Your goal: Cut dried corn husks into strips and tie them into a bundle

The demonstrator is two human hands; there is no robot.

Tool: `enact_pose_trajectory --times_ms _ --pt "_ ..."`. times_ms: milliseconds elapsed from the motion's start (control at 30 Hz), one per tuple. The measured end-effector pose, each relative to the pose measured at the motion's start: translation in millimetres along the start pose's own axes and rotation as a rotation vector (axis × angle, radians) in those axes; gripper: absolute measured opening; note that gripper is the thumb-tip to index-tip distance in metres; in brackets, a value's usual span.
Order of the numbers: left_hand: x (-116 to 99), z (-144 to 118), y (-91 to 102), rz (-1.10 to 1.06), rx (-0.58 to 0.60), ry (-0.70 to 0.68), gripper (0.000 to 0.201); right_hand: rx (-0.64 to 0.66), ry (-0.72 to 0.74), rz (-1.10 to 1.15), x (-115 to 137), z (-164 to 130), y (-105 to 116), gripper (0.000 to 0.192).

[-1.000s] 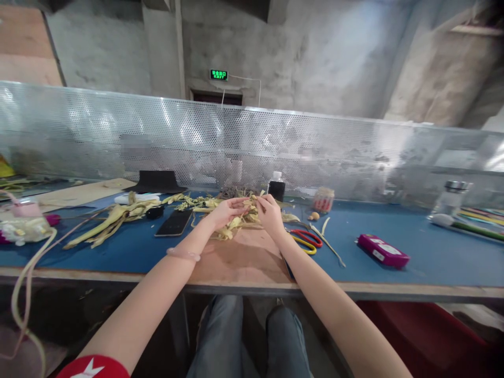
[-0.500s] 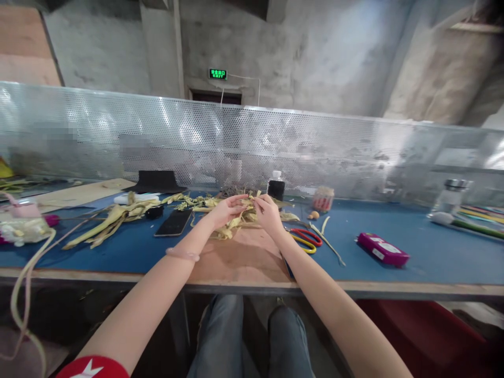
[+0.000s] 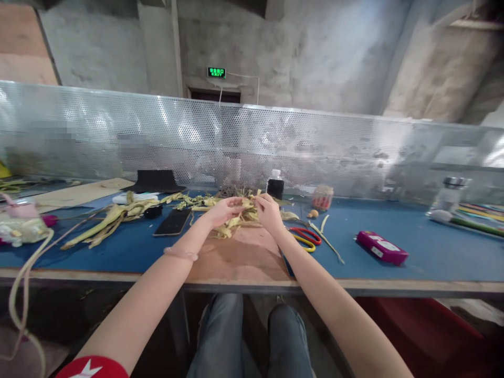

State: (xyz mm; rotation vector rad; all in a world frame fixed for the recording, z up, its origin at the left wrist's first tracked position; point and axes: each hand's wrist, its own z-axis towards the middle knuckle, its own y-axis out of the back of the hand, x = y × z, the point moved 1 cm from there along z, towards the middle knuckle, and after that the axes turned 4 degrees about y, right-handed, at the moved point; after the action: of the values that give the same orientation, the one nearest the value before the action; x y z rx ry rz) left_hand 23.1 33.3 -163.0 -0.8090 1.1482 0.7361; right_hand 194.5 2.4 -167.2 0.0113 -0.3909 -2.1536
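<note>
Above the near middle of the table, my left hand (image 3: 225, 212) and my right hand (image 3: 269, 212) meet over a pile of pale yellow dried leaf strips (image 3: 233, 227). Thumb and fingers of the right hand are closed in a pinch on a dried leaf strip (image 3: 258, 193), whose end sticks up past them. My left fingers are bent round the same bit of dried leaf from the other side; their tips are partly hidden. Under the pile lies a brown board (image 3: 240, 260). Scissors (image 3: 309, 237) with red and yellow handles rest just right of my right wrist.
A black phone (image 3: 172, 222) and a bundle of dried leaves (image 3: 114, 218) lie to the left. Behind my hands stands a dark bottle (image 3: 275, 188). On the right are a jar (image 3: 322, 198), a purple pack (image 3: 381, 248) and a clear bottle (image 3: 449, 199). A perforated metal screen (image 3: 338, 142) borders the back.
My left fingers have lowered and bent slightly at the leaf strip. My right hand keeps its pinch in nearly the same place. The whole view has shifted a little.
</note>
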Motion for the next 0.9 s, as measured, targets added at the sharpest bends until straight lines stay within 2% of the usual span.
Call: enact_pose_trajectory --times_ms 233,500,900 --pt "3 2 4.4 0.062 -0.007 -0.027 0.035 0.022 -0.025 0.063 4 1 1 0.024" --pt "4 2 6.0 0.063 -0.017 -0.035 0.042 0.055 -0.074 0.125 9 3 4 0.023" --pt "7 7 7.2 0.127 -0.064 -0.063 0.034 0.094 -0.111 0.074 10 3 4 0.024"
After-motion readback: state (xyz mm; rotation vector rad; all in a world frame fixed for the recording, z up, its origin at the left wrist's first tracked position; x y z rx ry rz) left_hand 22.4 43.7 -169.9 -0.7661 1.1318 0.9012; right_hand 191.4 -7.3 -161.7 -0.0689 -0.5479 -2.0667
